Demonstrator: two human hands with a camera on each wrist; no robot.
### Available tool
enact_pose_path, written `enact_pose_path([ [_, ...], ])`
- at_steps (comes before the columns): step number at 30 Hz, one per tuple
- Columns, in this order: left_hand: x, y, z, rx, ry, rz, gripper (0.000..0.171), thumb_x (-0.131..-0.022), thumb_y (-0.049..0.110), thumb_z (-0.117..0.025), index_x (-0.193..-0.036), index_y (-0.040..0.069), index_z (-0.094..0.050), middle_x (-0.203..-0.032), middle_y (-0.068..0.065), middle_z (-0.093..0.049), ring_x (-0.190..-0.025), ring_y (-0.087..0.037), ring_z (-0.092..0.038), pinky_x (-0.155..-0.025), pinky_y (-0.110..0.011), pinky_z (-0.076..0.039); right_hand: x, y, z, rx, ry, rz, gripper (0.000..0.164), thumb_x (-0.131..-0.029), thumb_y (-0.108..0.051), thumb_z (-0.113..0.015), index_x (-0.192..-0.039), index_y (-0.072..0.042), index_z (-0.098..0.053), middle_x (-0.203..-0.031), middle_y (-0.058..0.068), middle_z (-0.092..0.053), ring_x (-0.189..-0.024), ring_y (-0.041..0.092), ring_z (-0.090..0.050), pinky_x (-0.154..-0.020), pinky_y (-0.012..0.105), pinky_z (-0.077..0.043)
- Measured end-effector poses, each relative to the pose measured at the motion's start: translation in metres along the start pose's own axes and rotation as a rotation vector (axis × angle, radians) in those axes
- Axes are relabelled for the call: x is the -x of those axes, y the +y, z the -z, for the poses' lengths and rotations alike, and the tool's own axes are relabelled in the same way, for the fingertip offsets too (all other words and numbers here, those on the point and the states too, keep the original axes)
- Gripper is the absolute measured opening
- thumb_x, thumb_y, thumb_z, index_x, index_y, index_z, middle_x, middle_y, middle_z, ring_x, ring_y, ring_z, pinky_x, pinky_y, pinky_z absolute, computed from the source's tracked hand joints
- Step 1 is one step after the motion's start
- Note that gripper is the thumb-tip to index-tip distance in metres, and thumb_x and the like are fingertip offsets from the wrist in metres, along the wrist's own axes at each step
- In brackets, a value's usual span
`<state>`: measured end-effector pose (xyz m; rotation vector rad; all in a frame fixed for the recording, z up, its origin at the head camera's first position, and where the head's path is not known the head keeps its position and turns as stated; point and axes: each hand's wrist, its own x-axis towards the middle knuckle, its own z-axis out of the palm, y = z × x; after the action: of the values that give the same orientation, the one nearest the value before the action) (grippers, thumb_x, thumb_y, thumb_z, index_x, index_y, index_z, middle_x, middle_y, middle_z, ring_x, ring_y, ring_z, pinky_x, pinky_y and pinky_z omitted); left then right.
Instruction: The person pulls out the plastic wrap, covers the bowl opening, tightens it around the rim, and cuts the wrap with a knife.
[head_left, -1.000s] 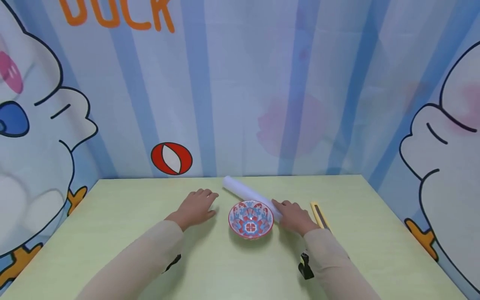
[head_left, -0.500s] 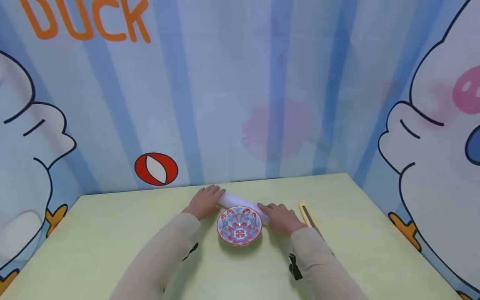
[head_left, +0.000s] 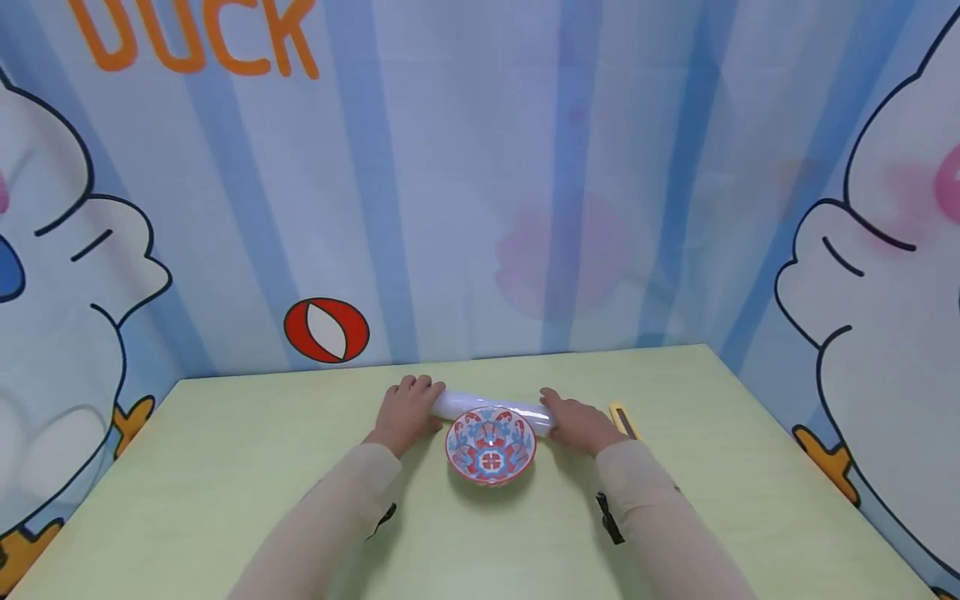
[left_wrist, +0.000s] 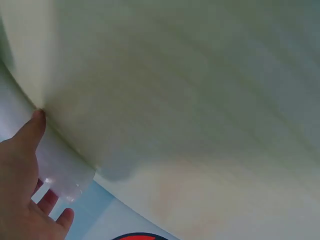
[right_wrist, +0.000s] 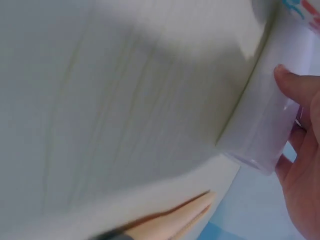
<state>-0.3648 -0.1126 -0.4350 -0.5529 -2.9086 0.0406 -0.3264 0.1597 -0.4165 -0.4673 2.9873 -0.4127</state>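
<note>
Behind the round red-blue bowl (head_left: 491, 452), a glossy white roll (head_left: 463, 403) was gripped by left hand (head_left: 406, 415) and right hand (head_left: 582, 423). Balance seemed needed next.

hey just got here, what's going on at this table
Someone's left hand and right hand grip a white roll, one near each end. It is just beyond a patterned bowl, which stands upright on the table. A yellow tool lies beside the right hand; neither hand holds it.
</note>
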Motion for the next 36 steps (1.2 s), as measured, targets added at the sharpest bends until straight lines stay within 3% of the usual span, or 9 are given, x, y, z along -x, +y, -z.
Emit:
enact_pose_path([
  [8,0.017,-0.009,0.005,-0.006,-0.013,0.040,0.061,-0.073,0.038,-0.076,-0.124,0.019,-0.050,-0.122,-0.007,-0.052,-0.110,-0.028,-0.044,-0.094,-0.049,-0.043,-0.014,0.003,0.000,0.089,0.034,0.088,0.034,-0.087,-0.012,-0.061,-0.118,-0.016,-0.049,-0.108,0.005,-0.064,-0.095,0.024,-0.061,-0.087,0.041,-0.049],
  [14,0.023,-0.009,0.005,-0.035,-0.061,0.051,0.060,-0.073,0.042,-0.075,-0.122,0.019,-0.050,-0.116,-0.007,-0.052,-0.104,-0.027,-0.043,-0.091,-0.047,-0.044,-0.021,0.003,-0.003,0.115,0.026,0.086,0.038,-0.087,-0.013,-0.061,-0.124,-0.017,-0.051,-0.126,0.006,-0.059,-0.116,0.027,-0.055,-0.099,0.044,-0.042],
  [19,0.025,-0.009,0.006,-0.044,-0.037,0.028,0.057,-0.073,0.041,-0.075,-0.119,0.017,-0.051,-0.112,-0.008,-0.053,-0.103,-0.027,-0.044,-0.092,-0.047,-0.043,-0.023,0.004,-0.005,0.117,0.045,0.085,0.039,-0.088,-0.012,-0.060,-0.125,-0.015,-0.051,-0.129,0.008,-0.056,-0.120,0.028,-0.052,-0.101,0.044,-0.040],
  [23,0.028,-0.010,0.010,-0.063,-0.047,0.004,0.051,-0.075,0.040,-0.073,-0.117,0.017,-0.055,-0.108,-0.007,-0.055,-0.101,-0.025,-0.046,-0.091,-0.044,-0.044,-0.021,0.004,-0.005,0.056,0.049,0.084,0.041,-0.088,-0.011,-0.060,-0.128,-0.013,-0.051,-0.133,0.011,-0.052,-0.124,0.030,-0.047,-0.104,0.047,-0.036],
  [27,0.029,-0.014,0.015,-0.038,-0.075,-0.032,0.048,-0.079,0.039,-0.070,-0.119,0.016,-0.057,-0.109,-0.006,-0.056,-0.099,-0.023,-0.047,-0.090,-0.041,-0.046,-0.021,0.003,-0.007,-0.011,0.054,0.062,0.038,-0.092,-0.021,-0.054,-0.129,-0.015,-0.051,-0.131,0.011,-0.054,-0.124,0.031,-0.047,-0.104,0.051,-0.033],
  [31,0.030,-0.018,0.019,-0.010,-0.104,-0.048,0.049,-0.082,0.038,-0.066,-0.125,0.017,-0.056,-0.114,-0.006,-0.057,-0.102,-0.022,-0.048,-0.092,-0.040,-0.046,-0.023,0.001,-0.009,-0.073,0.112,0.052,0.031,-0.094,-0.028,-0.050,-0.122,-0.017,-0.058,-0.125,0.008,-0.059,-0.121,0.029,-0.050,-0.102,0.049,-0.036],
  [36,0.030,-0.023,0.023,0.020,-0.126,-0.057,0.050,-0.085,0.036,-0.062,-0.131,0.020,-0.052,-0.117,-0.006,-0.057,-0.105,-0.023,-0.049,-0.094,-0.040,-0.045,-0.027,-0.004,-0.008,-0.139,0.211,0.024,0.022,-0.090,-0.022,-0.058,-0.108,-0.014,-0.068,-0.115,0.006,-0.065,-0.113,0.028,-0.055,-0.097,0.046,-0.042],
])
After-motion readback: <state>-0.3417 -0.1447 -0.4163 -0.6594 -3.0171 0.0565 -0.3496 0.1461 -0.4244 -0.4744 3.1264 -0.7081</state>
